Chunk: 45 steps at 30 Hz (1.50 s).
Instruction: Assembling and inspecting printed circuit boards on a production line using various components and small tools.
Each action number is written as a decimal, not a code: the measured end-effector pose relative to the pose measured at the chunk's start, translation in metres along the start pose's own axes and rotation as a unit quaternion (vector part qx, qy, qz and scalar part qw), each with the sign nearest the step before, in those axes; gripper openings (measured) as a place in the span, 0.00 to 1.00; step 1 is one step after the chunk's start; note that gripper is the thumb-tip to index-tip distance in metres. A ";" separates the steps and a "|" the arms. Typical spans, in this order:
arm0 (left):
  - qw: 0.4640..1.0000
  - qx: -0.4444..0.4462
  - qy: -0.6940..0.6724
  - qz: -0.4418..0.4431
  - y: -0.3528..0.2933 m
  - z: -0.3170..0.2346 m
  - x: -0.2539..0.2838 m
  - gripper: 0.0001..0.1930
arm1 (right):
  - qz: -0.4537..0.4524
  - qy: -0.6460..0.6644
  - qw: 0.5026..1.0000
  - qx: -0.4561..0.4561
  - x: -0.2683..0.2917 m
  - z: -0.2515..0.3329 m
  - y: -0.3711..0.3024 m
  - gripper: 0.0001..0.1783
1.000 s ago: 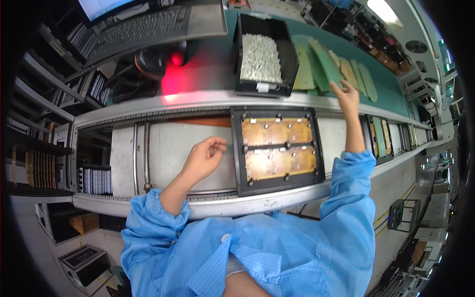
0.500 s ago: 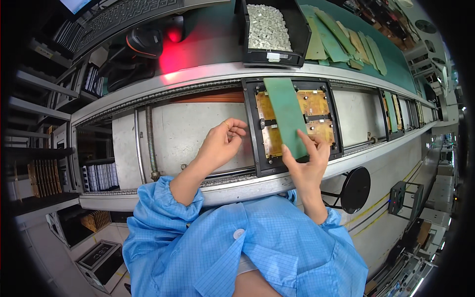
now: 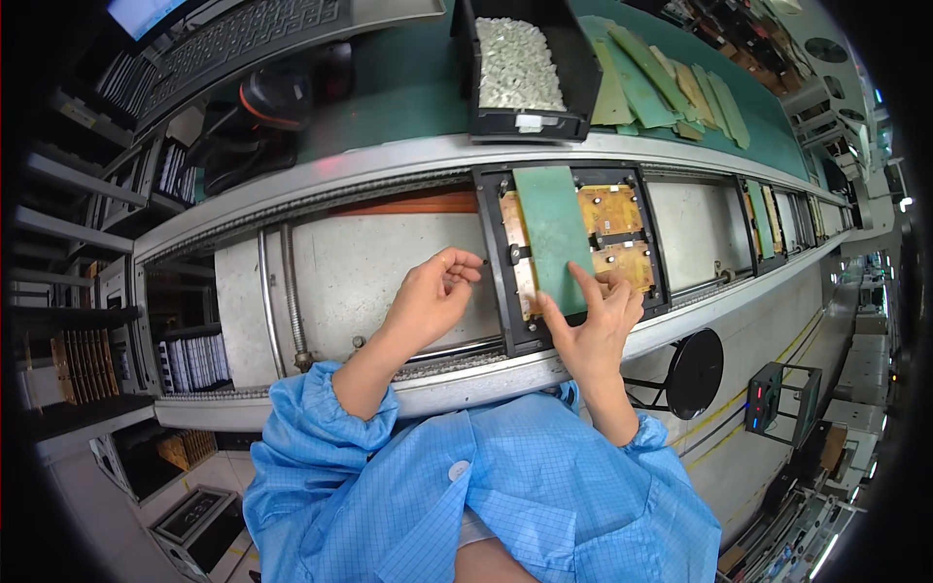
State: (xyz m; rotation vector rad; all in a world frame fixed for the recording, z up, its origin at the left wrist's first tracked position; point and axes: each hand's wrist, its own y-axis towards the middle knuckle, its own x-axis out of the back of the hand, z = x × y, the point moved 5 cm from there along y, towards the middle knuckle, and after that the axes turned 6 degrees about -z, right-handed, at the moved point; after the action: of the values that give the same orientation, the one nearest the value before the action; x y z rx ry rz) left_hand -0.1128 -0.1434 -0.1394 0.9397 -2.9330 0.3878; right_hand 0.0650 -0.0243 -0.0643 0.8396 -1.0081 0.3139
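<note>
— Where does the strip sit?
— Green strip [image 3: 552, 225] lies across the left part of a black frame [image 3: 493, 257], running from its far side toward its near side, over yellow boards [image 3: 612, 211].
— Right hand [image 3: 595, 325]?
— At the strip's near end. Thumb and index spread apart, index tip on the green face, thumb by the left edge. Clamped or merely resting: cannot tell, fingers hide the contact.
— Left hand [image 3: 432, 299]?
— Left of the frame, above the grey bed [image 3: 379, 238]. Fingers loosely curled, thumb and index apart, nothing held.
— Further out?
— Beyond the far rail [image 3: 408, 155], a black bin [image 3: 491, 124] of small white pieces [image 3: 520, 63]. Right of it, a loose pile of strips [image 3: 646, 83], green and tan. Scanner [image 3: 277, 95] and keyboard [image 3: 253, 44] at far left.
— Down the line, right?
— Second frame [image 3: 747, 228]; seems to carry a green strip too, though small from here.
</note>
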 end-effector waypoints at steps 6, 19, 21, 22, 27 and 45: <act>1.000 -0.012 0.009 -0.027 0.001 0.006 0.011 0.14 | -0.046 0.061 0.993 0.092 0.004 -0.051 0.087 0.19; 0.997 -0.030 0.022 -0.068 0.011 0.013 0.028 0.13 | 0.070 -0.143 0.987 -0.028 -0.109 -0.218 0.343 0.30; 0.997 -0.026 0.024 -0.072 0.012 0.013 0.030 0.13 | 0.032 -0.156 0.987 0.026 -0.102 -0.201 0.337 0.29; 0.996 -0.025 0.023 -0.076 0.013 0.013 0.032 0.13 | 0.030 -0.176 0.983 0.053 -0.103 -0.186 0.328 0.28; 0.998 -0.015 0.024 -0.060 0.013 0.007 0.029 0.12 | -0.094 -0.004 0.993 0.077 -0.088 -0.169 0.289 0.25; 0.995 -0.018 0.048 -0.087 0.008 0.015 0.031 0.10 | -0.095 0.130 0.978 -0.135 -0.030 -0.234 0.241 0.22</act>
State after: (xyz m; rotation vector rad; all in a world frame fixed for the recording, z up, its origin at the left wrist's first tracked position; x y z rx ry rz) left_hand -0.1422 -0.1578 -0.1519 1.1285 -2.7361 0.3577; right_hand 0.0513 0.3119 -0.0376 0.6228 -0.7010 0.1160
